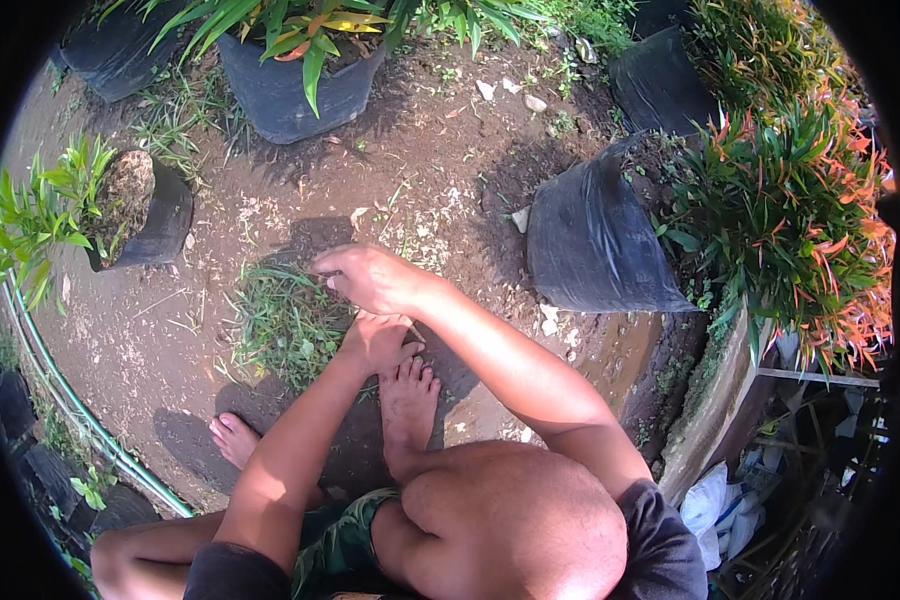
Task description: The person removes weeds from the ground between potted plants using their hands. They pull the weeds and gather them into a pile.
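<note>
My right hand [361, 277] reaches down to the upper right edge of a patch of green grass and weeds [281, 326]. Its fingers are bent towards the soil, and whether they grip any blades is not clear. Just below it is my left hand [379, 343], back upward, beside the same patch and close above the toes of my bare right foot [409, 397]. The left fingertips are hidden beneath the right hand and wrist. A thin pale sliver shows by the left hand, too small to identify.
Black plastic grow bags with plants stand on the bare soil [435, 187]: one at left [172, 214], one ahead [300, 97], one at right [592, 232] beside red-tipped shrubs [787, 225]. A green hose [82, 412] curves along the left. A concrete edge [701, 412] borders the right.
</note>
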Demonstrator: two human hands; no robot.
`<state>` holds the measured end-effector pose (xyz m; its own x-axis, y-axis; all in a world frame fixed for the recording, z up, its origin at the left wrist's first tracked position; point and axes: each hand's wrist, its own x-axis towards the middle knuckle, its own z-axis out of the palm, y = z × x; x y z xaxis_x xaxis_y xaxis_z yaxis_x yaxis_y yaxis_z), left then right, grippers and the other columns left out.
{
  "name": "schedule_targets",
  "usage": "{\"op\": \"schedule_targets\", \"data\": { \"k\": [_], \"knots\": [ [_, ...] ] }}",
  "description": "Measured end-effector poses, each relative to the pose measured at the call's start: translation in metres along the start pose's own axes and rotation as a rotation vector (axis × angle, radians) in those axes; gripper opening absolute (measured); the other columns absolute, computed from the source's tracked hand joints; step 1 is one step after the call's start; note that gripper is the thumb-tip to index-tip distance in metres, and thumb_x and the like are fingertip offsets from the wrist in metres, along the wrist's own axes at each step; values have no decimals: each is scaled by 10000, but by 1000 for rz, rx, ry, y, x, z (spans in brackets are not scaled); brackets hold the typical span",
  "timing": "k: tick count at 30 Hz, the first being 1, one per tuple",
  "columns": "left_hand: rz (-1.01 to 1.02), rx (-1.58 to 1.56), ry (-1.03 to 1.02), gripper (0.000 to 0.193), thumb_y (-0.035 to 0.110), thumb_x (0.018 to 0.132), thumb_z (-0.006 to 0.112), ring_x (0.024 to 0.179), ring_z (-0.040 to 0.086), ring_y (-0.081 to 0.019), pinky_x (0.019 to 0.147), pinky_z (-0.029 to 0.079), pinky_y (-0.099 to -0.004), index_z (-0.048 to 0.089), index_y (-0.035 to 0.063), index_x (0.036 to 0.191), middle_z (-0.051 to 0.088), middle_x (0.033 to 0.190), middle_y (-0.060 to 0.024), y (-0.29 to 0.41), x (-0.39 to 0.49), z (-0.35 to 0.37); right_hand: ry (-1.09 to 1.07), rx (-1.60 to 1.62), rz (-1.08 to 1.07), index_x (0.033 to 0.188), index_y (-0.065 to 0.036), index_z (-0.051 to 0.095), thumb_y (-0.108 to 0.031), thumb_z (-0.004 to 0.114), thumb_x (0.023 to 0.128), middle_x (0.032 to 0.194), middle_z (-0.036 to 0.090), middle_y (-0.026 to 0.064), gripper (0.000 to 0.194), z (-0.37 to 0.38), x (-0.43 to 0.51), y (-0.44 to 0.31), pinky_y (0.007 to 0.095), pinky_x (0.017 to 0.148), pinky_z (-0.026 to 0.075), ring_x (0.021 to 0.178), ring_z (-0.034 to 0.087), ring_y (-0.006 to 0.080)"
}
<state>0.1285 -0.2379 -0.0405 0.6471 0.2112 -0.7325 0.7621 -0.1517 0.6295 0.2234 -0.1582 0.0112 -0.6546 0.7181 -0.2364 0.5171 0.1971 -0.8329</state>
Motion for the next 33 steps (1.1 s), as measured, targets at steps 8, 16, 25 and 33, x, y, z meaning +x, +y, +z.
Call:
{"op": "schedule_targets", "data": {
  "k": [8, 16, 25, 33],
  "knots": [
    [306, 172, 830, 752, 378, 963, 772, 1657, 267, -395, 1368, 155, -609, 501, 128, 1619, 349, 1753, -192, -2, -7, 20, 630, 128, 472, 1427, 22, 678, -31, 585, 1097, 1280, 797, 141, 347, -73, -67, 76, 352, 1086, 562, 1202, 759, 216],
    [-159, 139, 1262, 772, 384, 1036, 692, 1682, 165, -437, 1360, 118, -626, 389, 58, 1666, 212, 1803, -239, -33, 2, -70, 1491, -3, 564, 1247, -51, 752, -127, 749, 984, 1109, 777, 111, 274, -194, 12, 185, 421, 972, 575, 1049, 739, 314],
    [-312, 332, 1140, 873, 418, 999, 709, 1700, 111, -452, 1367, 116, -613, 346, 33, 1693, 162, 1831, -238, -49, 7, -79, 1308, -496, 963, 1307, -227, 790, -348, 840, 942, 1315, 717, 63, 388, -277, 47, 213, 491, 1063, 506, 1270, 653, 286],
    [-294, 312, 1148, 817, 387, 992, 688, 1694, 137, -469, 1360, 125, -661, 392, 30, 1666, 208, 1814, -250, -52, 11, -84, 1545, -525, 724, 1007, -188, 834, -257, 834, 924, 1022, 783, 35, 108, -266, 55, 254, 448, 932, 462, 1054, 726, 268]
  ]
}}
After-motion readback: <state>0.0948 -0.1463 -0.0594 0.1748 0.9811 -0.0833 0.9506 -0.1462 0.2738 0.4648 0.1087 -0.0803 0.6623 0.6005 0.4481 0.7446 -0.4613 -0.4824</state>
